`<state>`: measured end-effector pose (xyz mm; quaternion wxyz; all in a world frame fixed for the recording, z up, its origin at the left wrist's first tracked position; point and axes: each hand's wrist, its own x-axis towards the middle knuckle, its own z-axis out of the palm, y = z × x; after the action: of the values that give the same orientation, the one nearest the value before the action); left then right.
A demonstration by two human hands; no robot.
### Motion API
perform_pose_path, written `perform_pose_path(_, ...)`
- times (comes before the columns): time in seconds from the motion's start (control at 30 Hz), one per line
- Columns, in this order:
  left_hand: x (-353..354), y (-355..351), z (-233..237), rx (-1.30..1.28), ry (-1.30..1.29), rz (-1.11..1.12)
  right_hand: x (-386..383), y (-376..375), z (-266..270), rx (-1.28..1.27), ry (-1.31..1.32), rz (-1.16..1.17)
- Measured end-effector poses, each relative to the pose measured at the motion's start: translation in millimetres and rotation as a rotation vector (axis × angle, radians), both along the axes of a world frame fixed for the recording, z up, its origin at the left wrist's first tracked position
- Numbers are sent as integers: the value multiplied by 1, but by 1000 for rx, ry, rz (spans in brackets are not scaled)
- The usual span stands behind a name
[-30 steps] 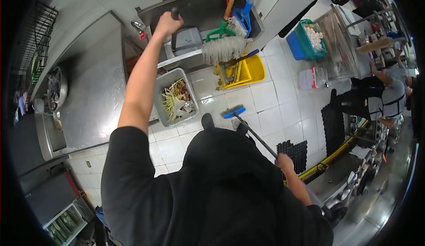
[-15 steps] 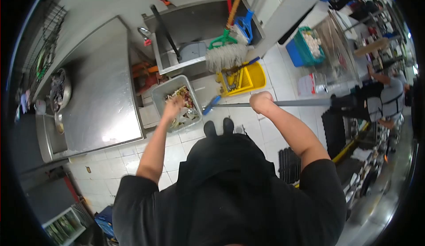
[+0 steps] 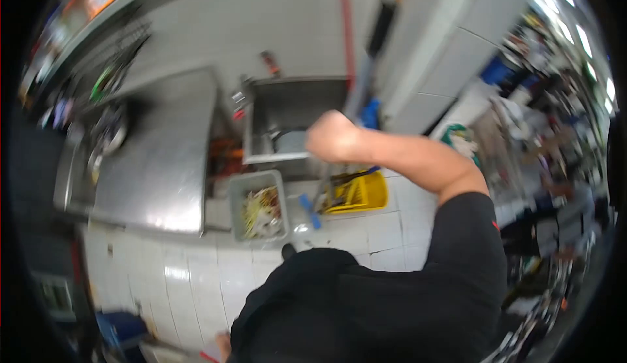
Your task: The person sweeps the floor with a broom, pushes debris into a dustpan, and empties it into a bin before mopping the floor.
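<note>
My right hand (image 3: 332, 138) is closed round the grey pole of a long-handled floor brush (image 3: 371, 59), which stands steeply in front of me. The blue head (image 3: 309, 211) of the brush is at the floor, between a grey bin and a yellow mop bucket (image 3: 375, 193). Food scraps (image 3: 262, 213) lie inside the grey bin (image 3: 234, 216). Down at the lower edge, my left hand (image 3: 223, 346) shows only in part beside my body. A bit of something red and white (image 3: 209, 355) is next to it, and its fingers are mostly hidden.
A steel table (image 3: 157, 167) stands at the left, with a metal bowl (image 3: 112, 131) at its far end. Behind the bin is a steel sink (image 3: 297, 95). A blue crate (image 3: 122, 327) sits at the lower left. White tiles (image 3: 163, 265) cover the floor.
My left hand has left the bin and dropped back to the lower edge. My right hand has swung up and left, bringing the brush pole from level to steep. My view has shifted.
</note>
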<state>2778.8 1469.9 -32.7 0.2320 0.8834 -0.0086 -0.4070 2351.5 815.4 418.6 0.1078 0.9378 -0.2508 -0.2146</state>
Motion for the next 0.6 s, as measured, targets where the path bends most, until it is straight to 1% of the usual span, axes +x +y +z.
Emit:
perform_pose_path(0.03, -15, -19, -5, 45, 11, -110, -18, -5, 43, -104, -58, 52)
perform_pose_path(0.07, -32, -38, -11, 58, 21, -205, -29, 4, 106, -131, 15, -85)
perform_pose_path(0.1, -48, -54, -18, 53, 29, -289, -44, 8, 155, -169, 33, -221)
perform_pose_path(0.13, -63, -71, -27, 35, 32, -375, -71, 22, 203, -293, 62, -225)
perform_pose_path(0.17, -78, -86, -36, 14, 34, -452, -99, 21, 228, -399, -66, -279)
perform_pose_path(0.2, -92, -99, -45, -10, 31, -528, -133, 19, 255, -415, -196, -282)
perform_pose_path(0.23, -102, -113, -52, -38, 18, -588, -159, 12, 298, -423, 39, -272)
perform_pose_path(0.27, -112, -125, -55, -72, 1, -643, -197, 11, 320, -307, -233, -370)
perform_pose_path(0.3, -118, -135, -62, -109, -25, -704, -221, 22, 341, -395, -391, -560)
perform_pose_path(0.33, -121, -135, -74, -152, -85, -775, -238, 35, 352, -309, -622, -386)
perform_pose_path(0.37, -127, -132, -76, -199, -211, -900, -193, 83, 350, -837, -178, -497)
perform_pose_path(0.4, -130, -125, -78, -282, -581, -1138, -224, 65, 391, -754, -89, -296)
perform_pose_path(0.43, -146, -142, -5, -296, 51, -550, -256, 35, 425, -698, -3, -95)
perform_pose_path(0.47, -157, -157, 24, -177, 29, -496, -227, 72, 415, -549, -144, -357)
perform_pose_path(0.5, -139, -147, -2, -232, 33, -421, -253, 35, 432, -684, -109, -242)
perform_pose_path(0.53, -137, -147, 9, -216, -12, -346, -244, 32, 445, -442, -214, -317)
perform_pose_path(0.57, -127, -138, 11, -239, -104, -384, -240, 22, 443, -430, -220, -291)
perform_pose_path(0.6, -126, -137, 27, -179, -91, -352, -235, 7, 441, -476, -212, -333)
